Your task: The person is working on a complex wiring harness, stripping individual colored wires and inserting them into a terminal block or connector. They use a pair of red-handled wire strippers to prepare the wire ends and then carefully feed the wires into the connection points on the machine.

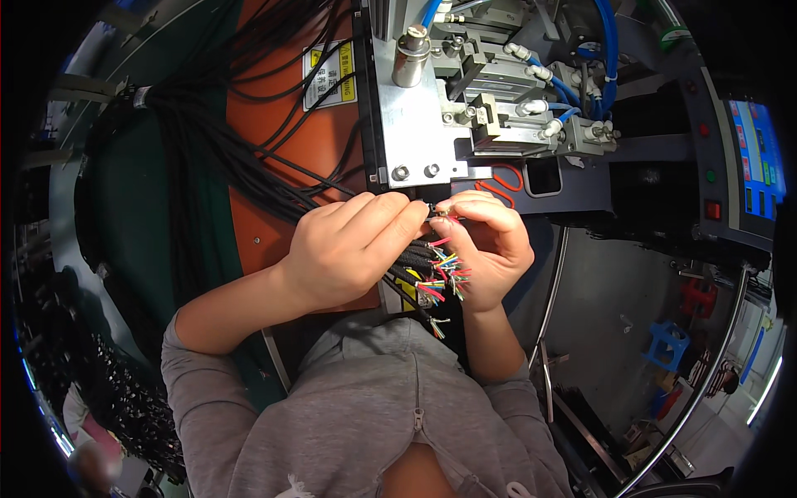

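1. Two bare hands, the left hand [353,249] and the right hand [494,249], meet fingertip to fingertip over a small dark wire-end piece [432,208], just below the near edge of a flat silver metal plate [415,124].
2. The piece lies to the right of the left fingertips and to the left of the right ones, touching both; neither hand is nearer. It is too small and too covered to tell its long axis.
3. The left fingers are bent and drawn together, pinched on the piece; the thumb is mostly hidden. The right thumb and forefinger also close on it, the other right fingers curling loosely above the palm.
4. One spray of thin multicoloured stripped wires [433,290] hangs below the fingertips, between the hands, from black sheathed cable ends; single strands overlap too much to count.
5. One thick bundle of long black cables [224,145] runs in from the upper left, across an orange-brown flat panel [270,187]; its cables cannot be counted.
6. One pair of scissors with orange-red looped handles [520,178] lies beyond the right hand, apart from it.
7. Two round bolts [400,173] sit along the plate's near edge, and one upright silver metal cylinder [412,62] stands toward its far end.
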